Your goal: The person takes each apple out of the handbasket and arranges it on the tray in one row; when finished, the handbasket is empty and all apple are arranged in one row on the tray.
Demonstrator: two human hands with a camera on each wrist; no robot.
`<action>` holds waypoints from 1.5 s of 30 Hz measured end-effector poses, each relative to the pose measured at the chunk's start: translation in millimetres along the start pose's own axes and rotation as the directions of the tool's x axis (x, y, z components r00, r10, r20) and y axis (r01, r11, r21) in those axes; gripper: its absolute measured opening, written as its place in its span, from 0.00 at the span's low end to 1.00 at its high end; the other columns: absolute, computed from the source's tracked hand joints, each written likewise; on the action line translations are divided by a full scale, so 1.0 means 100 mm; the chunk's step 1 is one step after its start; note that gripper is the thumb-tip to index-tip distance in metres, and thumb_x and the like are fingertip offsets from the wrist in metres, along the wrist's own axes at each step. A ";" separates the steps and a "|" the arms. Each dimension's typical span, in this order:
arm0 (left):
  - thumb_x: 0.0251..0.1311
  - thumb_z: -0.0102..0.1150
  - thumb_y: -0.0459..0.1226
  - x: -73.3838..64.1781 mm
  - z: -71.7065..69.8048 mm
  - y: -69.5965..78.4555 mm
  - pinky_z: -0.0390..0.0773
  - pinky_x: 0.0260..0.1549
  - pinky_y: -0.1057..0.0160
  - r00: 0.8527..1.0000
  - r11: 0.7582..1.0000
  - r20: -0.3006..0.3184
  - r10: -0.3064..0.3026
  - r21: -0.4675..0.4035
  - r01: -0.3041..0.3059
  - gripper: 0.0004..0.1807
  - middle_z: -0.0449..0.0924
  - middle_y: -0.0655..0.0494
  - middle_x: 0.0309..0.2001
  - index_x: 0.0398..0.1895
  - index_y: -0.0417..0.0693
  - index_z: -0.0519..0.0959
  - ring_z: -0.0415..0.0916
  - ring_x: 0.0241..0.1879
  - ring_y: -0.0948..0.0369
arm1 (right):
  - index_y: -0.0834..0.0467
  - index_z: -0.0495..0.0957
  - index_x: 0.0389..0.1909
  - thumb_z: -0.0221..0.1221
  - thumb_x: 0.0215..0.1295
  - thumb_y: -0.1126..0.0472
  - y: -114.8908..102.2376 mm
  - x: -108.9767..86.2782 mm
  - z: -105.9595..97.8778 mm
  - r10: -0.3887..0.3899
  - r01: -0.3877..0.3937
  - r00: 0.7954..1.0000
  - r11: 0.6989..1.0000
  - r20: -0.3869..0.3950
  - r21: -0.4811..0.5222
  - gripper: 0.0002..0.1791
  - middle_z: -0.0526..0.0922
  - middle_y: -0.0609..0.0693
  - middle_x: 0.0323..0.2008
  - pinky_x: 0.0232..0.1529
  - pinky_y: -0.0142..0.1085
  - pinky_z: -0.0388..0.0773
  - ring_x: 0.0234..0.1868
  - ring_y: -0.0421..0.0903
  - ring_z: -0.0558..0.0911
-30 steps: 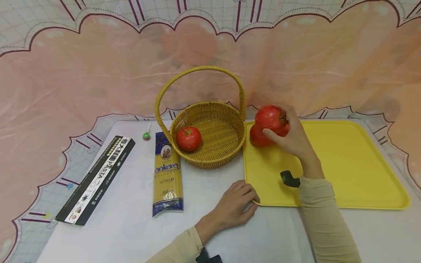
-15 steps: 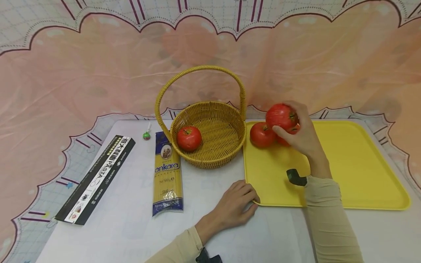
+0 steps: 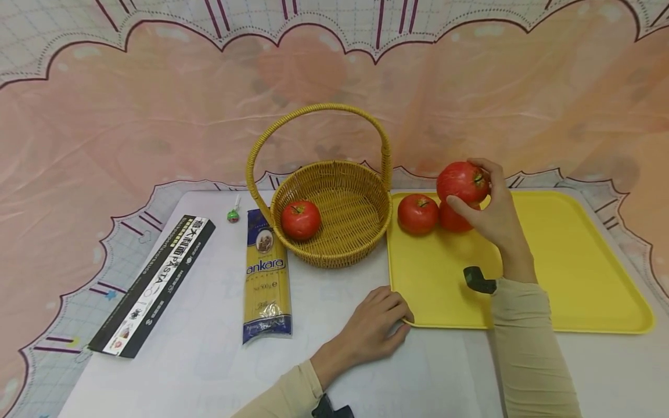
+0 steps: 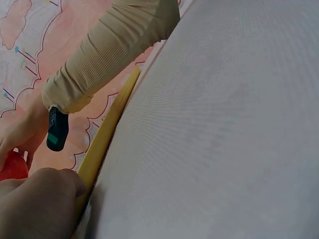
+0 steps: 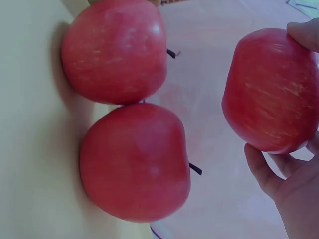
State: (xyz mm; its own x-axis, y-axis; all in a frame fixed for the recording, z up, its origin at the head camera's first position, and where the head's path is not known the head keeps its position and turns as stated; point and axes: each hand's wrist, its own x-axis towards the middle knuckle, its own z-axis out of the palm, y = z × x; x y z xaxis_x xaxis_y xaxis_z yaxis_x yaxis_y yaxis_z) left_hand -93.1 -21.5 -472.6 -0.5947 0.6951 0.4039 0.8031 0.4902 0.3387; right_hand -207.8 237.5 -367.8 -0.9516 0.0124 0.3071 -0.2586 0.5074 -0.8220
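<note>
My right hand [image 3: 496,209] grips a red apple [image 3: 460,182] with thumb and fingers on opposite sides. It is held up above the back left of the yellow tray [image 3: 580,261]. In the right wrist view the held apple [image 5: 274,92] is apart from two others. Those two, a left apple [image 3: 418,214] and a right apple [image 3: 456,216], sit side by side on the tray. My left hand [image 3: 371,328] holds the tray's near left corner, its fingers curled at the rim. Another apple [image 3: 301,220] lies inside the wicker basket [image 3: 334,255].
Left of the basket lies a pasta packet [image 3: 266,284], its top end close under the basket's rim. A long black-and-white pasta box [image 3: 151,287] is slanted at the far left. Between them at the back is a small green lollipop [image 3: 233,216]. A patterned cloth [image 3: 209,116] hangs behind.
My right hand has moved right with the held apple, from over the left apple to over the right one, uncovering both on the tray. The left hand has stayed put.
</note>
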 end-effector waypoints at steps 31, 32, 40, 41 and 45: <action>0.61 0.53 0.40 -0.01 0.00 0.01 0.61 0.65 0.64 1.000 1.000 0.000 -0.004 0.014 0.004 0.04 0.73 0.67 0.37 0.36 0.59 0.78 0.67 0.43 0.67 | 0.39 0.59 0.68 0.64 0.57 0.57 0.27 0.00 -0.22 0.064 -0.066 0.988 0.998 -0.143 -0.013 0.39 0.60 0.46 0.67 0.66 0.45 0.66 0.67 0.48 0.61; 0.61 0.54 0.40 -0.01 0.00 0.01 0.61 0.65 0.64 1.000 1.000 -0.004 -0.002 0.018 0.002 0.04 0.73 0.67 0.37 0.35 0.58 0.78 0.67 0.43 0.67 | 0.39 0.59 0.68 0.64 0.57 0.56 0.27 0.00 -0.22 0.068 -0.071 0.987 0.997 -0.145 -0.016 0.39 0.60 0.46 0.67 0.66 0.45 0.66 0.66 0.48 0.61; 0.60 0.55 0.41 0.00 0.01 0.00 0.62 0.65 0.63 1.000 0.999 -0.016 0.013 0.039 -0.012 0.03 0.73 0.67 0.37 0.36 0.58 0.77 0.67 0.44 0.67 | 0.39 0.60 0.68 0.65 0.56 0.55 0.34 0.00 -0.26 0.099 -0.103 0.983 0.994 -0.155 -0.017 0.39 0.60 0.43 0.65 0.66 0.46 0.66 0.65 0.47 0.61; 0.60 0.55 0.40 0.00 0.01 0.00 0.62 0.65 0.63 1.000 0.999 -0.017 0.016 0.042 -0.015 0.03 0.72 0.67 0.37 0.36 0.58 0.77 0.67 0.44 0.67 | 0.38 0.60 0.68 0.65 0.56 0.55 0.35 0.00 -0.27 0.109 -0.113 0.982 0.993 -0.153 -0.018 0.39 0.60 0.43 0.65 0.66 0.47 0.66 0.65 0.46 0.61; 0.60 0.55 0.40 0.00 0.02 0.00 0.62 0.64 0.63 1.000 0.999 -0.019 0.018 0.042 -0.017 0.03 0.72 0.67 0.37 0.35 0.58 0.77 0.66 0.43 0.67 | 0.39 0.58 0.69 0.64 0.57 0.53 0.39 -0.01 -0.29 0.147 -0.153 0.978 0.988 -0.148 -0.030 0.39 0.59 0.46 0.67 0.66 0.51 0.65 0.66 0.48 0.60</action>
State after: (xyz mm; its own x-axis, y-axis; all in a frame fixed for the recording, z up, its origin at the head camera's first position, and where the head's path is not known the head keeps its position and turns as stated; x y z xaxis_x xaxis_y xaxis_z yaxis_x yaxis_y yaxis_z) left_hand -93.2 -20.8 -473.9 -0.5810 0.6937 0.4258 0.8139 0.5002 0.2956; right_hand -212.4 282.2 -385.8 -0.9442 0.2142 0.2504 -0.1050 0.5249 -0.8447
